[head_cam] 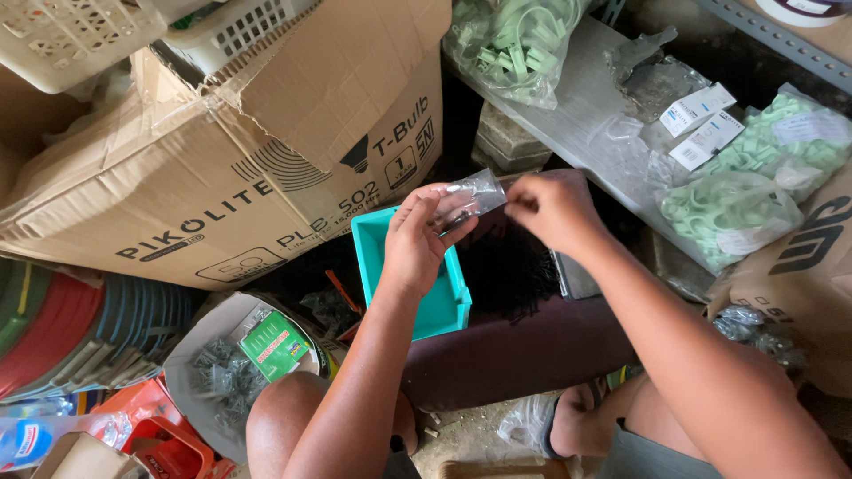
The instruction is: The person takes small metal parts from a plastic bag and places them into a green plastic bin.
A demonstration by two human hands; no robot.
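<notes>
My left hand [415, 238] holds a small clear plastic bag [469, 200] with dark small parts inside, above a teal plastic bin [371, 244]. My right hand [550, 208] is pinched at the bag's right end, fingers closed on its edge. Both hands hover over the bin and a dark purple cushion [524, 341] beneath it. My knees show at the bottom of the view.
A large torn cardboard box [222, 160] lies at the left with white baskets [62, 35] on top. Bags of pale green plastic clips [737, 200] and small white boxes [701, 124] rest on a grey shelf [577, 98] at right. An open bag of metal clips [226, 372] sits lower left.
</notes>
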